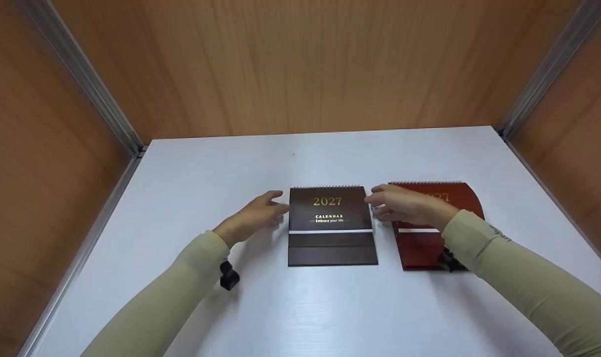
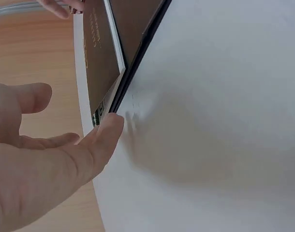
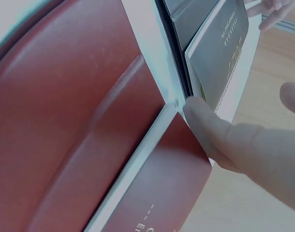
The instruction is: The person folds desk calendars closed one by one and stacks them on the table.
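A dark brown 2027 desk calendar (image 1: 332, 250) lies flat on the white table, its spiral binding along the far edge. My left hand (image 1: 255, 217) is at its left side, fingers extended and a fingertip right at the edge; in the left wrist view the thumb (image 2: 106, 140) overlaps the calendar's side. On the other side my right hand (image 1: 404, 204) has its fingertips by the brown calendar's right edge, fingers loosely bent with nothing between them. Below that hand and forearm lies a red 2027 desk calendar (image 1: 419, 248), partly hidden by them.
The white table (image 1: 221, 158) is bounded by a wood-grain panel (image 1: 320, 64) at the back and more panels left and right. Grey metal posts (image 1: 89, 79) stand in the corners. A black wrist device (image 1: 229, 275) hangs under the left sleeve.
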`<state>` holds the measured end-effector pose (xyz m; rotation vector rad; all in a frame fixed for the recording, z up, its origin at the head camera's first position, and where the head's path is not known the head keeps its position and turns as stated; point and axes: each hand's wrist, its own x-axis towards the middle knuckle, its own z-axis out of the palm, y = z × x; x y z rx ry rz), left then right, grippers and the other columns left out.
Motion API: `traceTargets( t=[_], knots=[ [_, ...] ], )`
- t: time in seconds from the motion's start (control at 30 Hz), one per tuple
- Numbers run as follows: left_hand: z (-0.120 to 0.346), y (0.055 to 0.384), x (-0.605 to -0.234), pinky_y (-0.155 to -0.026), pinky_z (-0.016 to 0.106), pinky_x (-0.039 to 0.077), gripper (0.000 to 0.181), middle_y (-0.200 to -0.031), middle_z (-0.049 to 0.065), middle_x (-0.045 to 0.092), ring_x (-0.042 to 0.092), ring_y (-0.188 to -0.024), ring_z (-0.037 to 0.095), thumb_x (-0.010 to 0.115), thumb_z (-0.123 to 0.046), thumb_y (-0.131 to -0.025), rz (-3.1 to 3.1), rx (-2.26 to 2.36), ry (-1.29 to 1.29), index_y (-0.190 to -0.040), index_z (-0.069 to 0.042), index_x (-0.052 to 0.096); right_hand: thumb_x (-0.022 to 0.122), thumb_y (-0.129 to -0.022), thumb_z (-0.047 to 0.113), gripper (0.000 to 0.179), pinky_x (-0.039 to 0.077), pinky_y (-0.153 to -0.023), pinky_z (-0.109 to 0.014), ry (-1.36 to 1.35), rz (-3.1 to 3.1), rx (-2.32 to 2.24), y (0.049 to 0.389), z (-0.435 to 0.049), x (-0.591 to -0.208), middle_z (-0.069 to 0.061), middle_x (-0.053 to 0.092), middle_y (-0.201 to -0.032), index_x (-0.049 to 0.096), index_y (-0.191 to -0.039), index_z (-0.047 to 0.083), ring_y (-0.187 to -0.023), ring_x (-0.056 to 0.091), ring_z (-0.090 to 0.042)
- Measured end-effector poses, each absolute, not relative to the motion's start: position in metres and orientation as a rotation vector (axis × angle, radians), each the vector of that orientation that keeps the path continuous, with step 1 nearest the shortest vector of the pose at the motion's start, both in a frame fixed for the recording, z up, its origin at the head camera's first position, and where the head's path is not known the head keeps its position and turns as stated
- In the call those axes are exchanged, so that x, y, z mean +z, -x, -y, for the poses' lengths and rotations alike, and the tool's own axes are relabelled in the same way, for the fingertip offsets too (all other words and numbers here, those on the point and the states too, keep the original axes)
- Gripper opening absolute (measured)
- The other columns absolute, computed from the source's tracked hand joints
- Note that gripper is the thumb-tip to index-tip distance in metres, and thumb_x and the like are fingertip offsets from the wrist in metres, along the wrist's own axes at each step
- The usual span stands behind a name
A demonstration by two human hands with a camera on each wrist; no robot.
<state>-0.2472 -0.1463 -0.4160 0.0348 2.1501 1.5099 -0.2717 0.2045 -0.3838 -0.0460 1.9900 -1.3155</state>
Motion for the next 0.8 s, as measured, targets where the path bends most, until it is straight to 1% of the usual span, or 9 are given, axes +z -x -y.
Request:
traceTargets(
  t=[0.1, 0.23, 0.33, 0.4, 0.47, 0.57, 0.7, 0.8],
  knots=[
    [0.147, 0.246, -0.417, -0.117, 0.044, 0.047, 0.072, -0.159, 0.024, 0.046, 0.058, -0.137, 0.035, 0.053, -0.024, -0.11, -2.069, 1.556, 0.017, -0.168, -0.002, 0.018, 0.054, -0.109, 0.026, 0.086, 0.03, -0.127, -0.051, 0.027, -1.897, -1.363, 0.272, -0.207, -0.386, -0.034, 0.021, -0.168, -0.001, -0.166, -0.008, -0.155, 0.029, -0.048],
    [0.146, 0.245, -0.417, -0.117, 0.043, 0.047, 0.072, -0.162, 0.022, 0.046, 0.056, -0.141, 0.036, 0.053, -0.027, -0.11, -2.019, 1.562, 0.062, -0.168, -0.002, 0.019, 0.052, -0.11, 0.025, 0.082, 0.03, -0.127, -0.052, 0.005, -1.832, -1.392, 0.271, -0.21, -0.388, -0.038, 0.02, -0.167, 0.002, -0.165, -0.01, -0.155, 0.027, -0.051],
    [0.147, 0.245, -0.419, -0.118, 0.042, 0.046, 0.072, -0.162, 0.022, 0.045, 0.054, -0.142, 0.037, 0.054, -0.027, -0.109, -1.99, 1.572, 0.083, -0.168, -0.001, 0.02, 0.051, -0.11, 0.026, 0.075, 0.033, -0.126, -0.052, -0.035, -1.816, -1.418, 0.272, -0.212, -0.39, -0.038, 0.025, -0.165, 0.01, -0.163, -0.009, -0.154, 0.031, -0.05],
    [0.147, 0.246, -0.42, -0.119, 0.041, 0.045, 0.073, -0.162, 0.024, 0.044, 0.054, -0.141, 0.036, 0.054, -0.026, -0.109, -1.96, 1.596, 0.087, -0.167, 0.002, 0.019, 0.049, -0.11, 0.025, 0.072, 0.036, -0.125, -0.051, -0.053, -1.808, -1.436, 0.272, -0.213, -0.391, -0.037, 0.027, -0.164, 0.014, -0.163, -0.008, -0.153, 0.034, -0.048],
    [0.148, 0.248, -0.421, -0.119, 0.04, 0.045, 0.073, -0.16, 0.024, 0.043, 0.056, -0.135, 0.032, 0.053, -0.023, -0.109, -1.925, 1.626, 0.088, -0.166, 0.005, 0.018, 0.049, -0.11, 0.025, 0.069, 0.037, -0.124, -0.051, -0.065, -1.8, -1.451, 0.273, -0.213, -0.393, -0.036, 0.029, -0.164, 0.017, -0.163, -0.007, -0.153, 0.036, -0.046],
    [0.147, 0.249, -0.422, -0.12, 0.039, 0.044, 0.071, -0.161, 0.028, 0.039, 0.055, -0.136, 0.032, 0.051, -0.021, -0.109, -1.889, 1.655, 0.082, -0.163, 0.01, 0.018, 0.048, -0.11, 0.025, 0.067, 0.038, -0.123, -0.052, -0.068, -1.796, -1.46, 0.273, -0.212, -0.394, -0.033, 0.032, -0.164, 0.019, -0.163, -0.006, -0.153, 0.038, -0.044],
    [0.144, 0.249, -0.422, -0.12, 0.04, 0.044, 0.063, -0.16, 0.031, 0.04, 0.052, -0.142, 0.034, 0.049, -0.019, -0.109, -1.888, 1.661, 0.07, -0.158, 0.014, 0.027, 0.049, -0.11, 0.025, 0.066, 0.04, -0.122, -0.051, -0.088, -1.781, -1.474, 0.273, -0.211, -0.396, -0.031, 0.035, -0.163, 0.021, -0.163, -0.004, -0.152, 0.039, -0.043],
    [0.141, 0.25, -0.422, -0.119, 0.04, 0.045, 0.057, -0.153, 0.029, 0.047, 0.054, -0.137, 0.031, 0.049, -0.017, -0.109, -1.885, 1.658, 0.059, -0.153, 0.017, 0.034, 0.049, -0.11, 0.025, 0.065, 0.042, -0.121, -0.051, -0.105, -1.769, -1.49, 0.273, -0.21, -0.398, -0.031, 0.035, -0.162, 0.022, -0.162, -0.004, -0.151, 0.039, -0.043]
  ],
)
